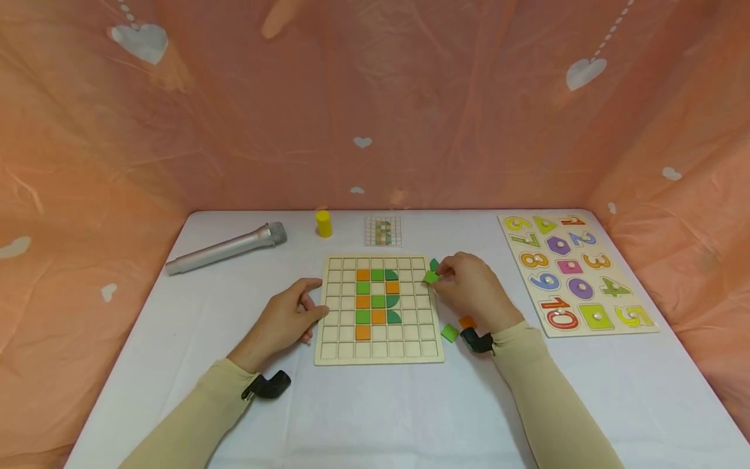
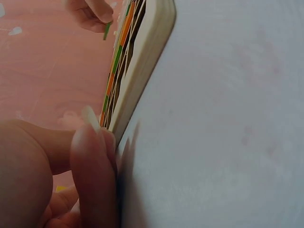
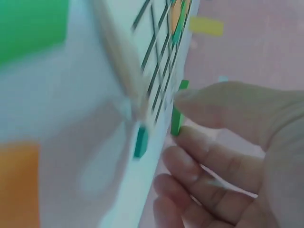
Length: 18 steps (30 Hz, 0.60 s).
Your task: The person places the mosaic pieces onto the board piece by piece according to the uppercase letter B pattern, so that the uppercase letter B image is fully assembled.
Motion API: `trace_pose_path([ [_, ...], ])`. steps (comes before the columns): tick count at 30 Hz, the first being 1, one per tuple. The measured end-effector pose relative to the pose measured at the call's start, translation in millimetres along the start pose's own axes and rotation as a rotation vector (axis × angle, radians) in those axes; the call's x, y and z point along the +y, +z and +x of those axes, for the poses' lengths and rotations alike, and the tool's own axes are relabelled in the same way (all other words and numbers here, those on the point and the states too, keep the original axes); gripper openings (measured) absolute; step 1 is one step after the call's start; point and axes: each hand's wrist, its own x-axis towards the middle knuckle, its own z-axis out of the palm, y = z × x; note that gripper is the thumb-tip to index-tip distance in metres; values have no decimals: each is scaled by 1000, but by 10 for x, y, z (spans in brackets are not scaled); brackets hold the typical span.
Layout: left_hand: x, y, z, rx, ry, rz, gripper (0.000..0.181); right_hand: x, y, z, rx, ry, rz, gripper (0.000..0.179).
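Observation:
A wooden grid board (image 1: 346,352) lies on the table, bearing a pattern of orange, light green and dark green tiles in its middle columns. My left hand (image 1: 284,316) rests at the board's left side, with thumb and index fingertips touching its edge. Over the board's right edge, my right hand (image 1: 471,286) pinches a light green square tile (image 3: 176,114) between thumb and finger. A dark green tile (image 3: 140,141) lies on the table beside the board, below that hand. Near the right wrist are a light green tile (image 1: 450,333) and an orange tile (image 1: 467,322).
A small printed pattern card (image 1: 383,231) lies behind the board, with a yellow cylinder (image 1: 323,224) to its left. The silver microphone (image 1: 228,249) lies at the back left. A number and shape puzzle board (image 1: 577,273) occupies the right side.

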Motion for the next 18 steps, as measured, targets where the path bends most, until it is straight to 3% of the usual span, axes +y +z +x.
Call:
trace_pose_path([
  [7,10,11,6,-9,-13,7,61,-263,195,-193,-18,-253,-46,16],
  [18,2,-17,-8,-15,6,9,61,-608,491,-526,-63,-488,-125,16],
])
